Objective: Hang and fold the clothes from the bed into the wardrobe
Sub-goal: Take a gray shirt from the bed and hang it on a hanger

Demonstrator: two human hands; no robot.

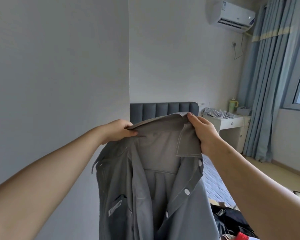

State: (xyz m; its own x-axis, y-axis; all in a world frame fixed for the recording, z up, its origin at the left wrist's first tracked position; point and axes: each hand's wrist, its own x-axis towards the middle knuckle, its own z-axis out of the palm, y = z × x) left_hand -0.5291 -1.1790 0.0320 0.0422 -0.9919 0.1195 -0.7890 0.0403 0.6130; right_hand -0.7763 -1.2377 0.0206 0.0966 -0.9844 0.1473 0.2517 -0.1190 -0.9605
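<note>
A grey button-up shirt (156,179) with white snaps and white stitching hangs in front of me, open at the front, held up by its collar. My left hand (117,129) pinches the left end of the collar. My right hand (203,134) grips the right end of the collar, thumb on top. The shirt's lower part runs out of view at the bottom. The bed (216,184) with a bluish quilted cover lies behind and to the right of the shirt. A pile of dark clothes (232,220) with a red piece lies on it at the lower right.
A grey panel or wall (59,75) fills the left side close by. The bed's padded headboard (163,109) stands behind the shirt. A white bedside table (232,125) with crumpled cloth and a green jug stands by blue curtains (270,84). An air conditioner (232,15) is mounted high on the wall.
</note>
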